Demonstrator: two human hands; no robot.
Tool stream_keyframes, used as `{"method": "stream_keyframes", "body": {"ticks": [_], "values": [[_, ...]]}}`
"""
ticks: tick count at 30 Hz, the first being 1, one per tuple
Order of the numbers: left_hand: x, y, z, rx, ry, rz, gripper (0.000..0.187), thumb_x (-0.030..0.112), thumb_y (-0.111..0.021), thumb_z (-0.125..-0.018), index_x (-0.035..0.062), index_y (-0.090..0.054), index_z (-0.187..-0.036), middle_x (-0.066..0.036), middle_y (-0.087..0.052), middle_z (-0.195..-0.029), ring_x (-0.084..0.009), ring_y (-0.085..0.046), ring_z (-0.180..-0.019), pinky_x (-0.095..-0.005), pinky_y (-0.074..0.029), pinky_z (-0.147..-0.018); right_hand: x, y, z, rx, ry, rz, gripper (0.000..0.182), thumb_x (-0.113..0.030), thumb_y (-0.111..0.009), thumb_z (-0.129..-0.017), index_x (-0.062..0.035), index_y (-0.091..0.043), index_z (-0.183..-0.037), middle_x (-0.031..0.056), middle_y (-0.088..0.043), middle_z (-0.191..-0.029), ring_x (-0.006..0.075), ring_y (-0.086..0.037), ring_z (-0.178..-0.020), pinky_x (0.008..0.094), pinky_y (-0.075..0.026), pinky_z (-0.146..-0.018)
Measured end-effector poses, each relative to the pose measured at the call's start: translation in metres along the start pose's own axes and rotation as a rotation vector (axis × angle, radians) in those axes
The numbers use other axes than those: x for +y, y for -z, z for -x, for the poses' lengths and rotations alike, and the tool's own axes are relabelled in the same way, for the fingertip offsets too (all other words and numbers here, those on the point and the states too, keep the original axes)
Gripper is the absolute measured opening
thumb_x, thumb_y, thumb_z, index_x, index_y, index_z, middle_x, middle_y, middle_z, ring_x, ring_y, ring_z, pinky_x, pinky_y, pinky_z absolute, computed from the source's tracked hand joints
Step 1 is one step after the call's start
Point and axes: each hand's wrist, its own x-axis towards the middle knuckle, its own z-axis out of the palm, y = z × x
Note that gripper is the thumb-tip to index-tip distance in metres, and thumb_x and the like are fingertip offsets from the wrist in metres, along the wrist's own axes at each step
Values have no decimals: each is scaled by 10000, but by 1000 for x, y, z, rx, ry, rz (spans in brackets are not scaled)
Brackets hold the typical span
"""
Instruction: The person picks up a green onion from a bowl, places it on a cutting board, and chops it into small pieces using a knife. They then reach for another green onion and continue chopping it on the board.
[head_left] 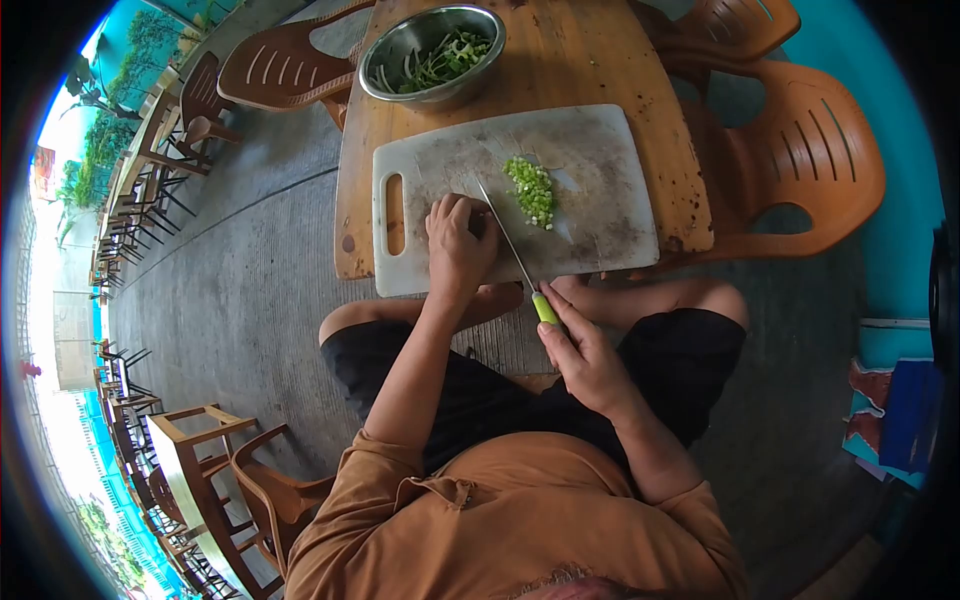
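At the left, a brown plastic chair with a slotted back [290,72] stands on the grey concrete floor [240,240], beside a knotty, yellow-brown wooden bench [358,215]. Near the far left part of the bench sits a round, shiny metal bowl [435,98] of shredded greens and pale strips [445,60]. Nearer the person lies a white, stained, rectangular cutting board [450,160] with 1 long grip slot at its left end. The left hand [460,240] is on the board, its fingers curled in and held close together (whether they pinch anything, I cannot tell). Just right of it, a knife with a slim metal blade and a lime-green handle [512,244] slants across the board's near edge. Right of the blade, on the board, is a small heap of finely chopped green and white pieces [531,192]. The right hand [588,365] has its fingers wrapped around the handle. Farther right stands an orange-brown plastic chair [825,150].
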Motion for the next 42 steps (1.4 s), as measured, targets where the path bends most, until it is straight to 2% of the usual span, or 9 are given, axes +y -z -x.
{"method": "stream_keyframes", "body": {"ticks": [2, 4, 7, 16, 20, 29, 42], "values": [[0, -1, 0, 30, -26, 6, 103, 105, -751, -886, 60, -704, -966, -110, -643, -992, -339, -622, -1007, -461, -455, -944, -1, 2, 2, 17, 40, -4, 564, -205, -572, -1112, 39, -432, -1601, 44, -643, -982, 64, -550, -840, 239, -488, -772], [0, -1, 0, 40, -28, 3, 102, 106, -751, -888, 63, -709, -970, -107, -647, -997, -337, -624, -1010, -460, -456, -944, -5, 6, 7, -16, -28, -107, 554, -182, -568, -1113, 30, -432, -1606, -15, -571, -898, 28, -495, -781, 202, -439, -701], [-2, 0, 0, 41, -33, 7, 100, 111, -751, -892, 70, -724, -979, -100, -654, -1007, -331, -628, -1019, -456, -458, -944, -7, 8, 13, -24, -42, -195, 550, -165, -559, -1117, -6, -422, -1625, -45, -538, -853, 14, -459, -740, 182, -408, -660], [0, 1, 0, 34, -26, 23, 111, 127, -745, -898, 82, -750, -1000, -85, -657, -1011, -317, -636, -1023, -447, -465, -958, -7, 13, 12, -5, -60, -219, 554, -176, -545, -1120, -59, -404, -1643, -36, -519, -758, 22, -418, -516, 197, -372, -461], [3, 2, -1, 24, 25, 42, 127, 131, -738, -897, 78, -729, -1012, -91, -656, -1015, -317, -635, -1021, -448, -466, -961, -1, 13, 12, -27, -38, -242, 561, -183, -542, -1121, -64, -392, -1648, -36, -520, -754, 23, -426, -512, 194, -381, -451], [0, 1, 0, 23, -23, 11, 112, 131, -734, -903, 76, -719, -999, -95, -652, -1006, -320, -633, -1017, -450, -465, -949, -4, 15, 15, -10, -61, -236, 563, -185, -548, -1118, -63, -393, -1645, -31, -530, -756, 28, -435, -500, 199, -402, -439], [1, 2, -2, 6, 15, 14, 117, 121, -750, -893, 55, -747, -989, -101, -691, -1020, -329, -652, -1042, -447, -477, -985, -7, 13, 17, -56, -63, -202, 565, -190, -550, -1113, -71, -403, -1646, -37, -523, -761, 27, -431, -512, 191, -402, -463]]}}
